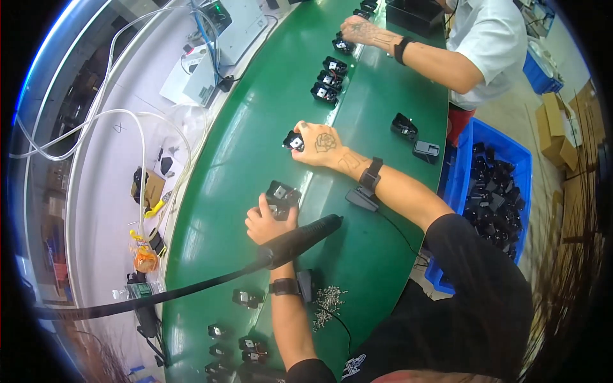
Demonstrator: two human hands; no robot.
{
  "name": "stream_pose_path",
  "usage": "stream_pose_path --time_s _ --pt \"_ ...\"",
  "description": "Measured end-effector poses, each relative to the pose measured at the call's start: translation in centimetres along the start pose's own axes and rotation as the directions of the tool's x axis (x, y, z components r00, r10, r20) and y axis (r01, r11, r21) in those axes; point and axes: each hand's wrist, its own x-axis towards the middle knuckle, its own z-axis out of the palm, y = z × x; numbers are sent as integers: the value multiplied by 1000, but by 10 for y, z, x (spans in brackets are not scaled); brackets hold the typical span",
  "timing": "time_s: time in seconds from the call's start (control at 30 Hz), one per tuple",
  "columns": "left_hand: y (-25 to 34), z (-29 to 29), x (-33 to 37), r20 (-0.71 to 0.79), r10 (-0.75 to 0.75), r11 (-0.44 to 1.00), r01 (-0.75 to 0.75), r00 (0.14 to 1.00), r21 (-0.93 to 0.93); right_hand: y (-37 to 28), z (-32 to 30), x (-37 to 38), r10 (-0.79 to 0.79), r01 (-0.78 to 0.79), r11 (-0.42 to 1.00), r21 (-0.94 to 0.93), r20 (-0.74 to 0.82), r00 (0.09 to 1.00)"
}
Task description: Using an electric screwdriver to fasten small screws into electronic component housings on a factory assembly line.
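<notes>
My right hand (317,144), fingers curled, grips a small black plastic housing (295,141) with a white part inside, over the green belt. Closer to me, my left hand (267,220) has its thumb and fingers around the near one of two black housings that sit together; the far one (281,191) lies just beyond the fingertips. A black electric screwdriver (303,239) on a thick cord hangs across in front of my left wrist and hides part of it. Both wrists wear black straps.
Small screws (329,303) lie piled near me. More housings (324,92) line the green belt (230,153) ahead, with others at lower left. A blue crate (525,191) of black parts stands at right. A co-worker's hand (359,30) touches a housing at the far end.
</notes>
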Motion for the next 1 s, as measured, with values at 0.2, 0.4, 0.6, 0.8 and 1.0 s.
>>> stream_pose_path --time_s 0.2,0.4,0.6,0.8,1.0 --pt "-13 21 -4 -115 -4 998 -3 993 -60 32 -1 30 -197 156 954 -255 -145 970" --pt "-20 29 -5 -173 -8 998 -3 985 -66 50 -8 50 -283 202 878 -434 -132 950" --pt "-17 21 -6 -183 -28 997 15 983 -74 43 -6 45 -241 130 886 -445 -203 949" --pt "-10 10 -4 -63 -20 997 16 998 -72 -30 16 -35 -288 301 943 139 -106 952" --pt "-21 5 -6 -71 56 998 -55 996 10 -53 39 -75 -47 -26 960 279 252 967"
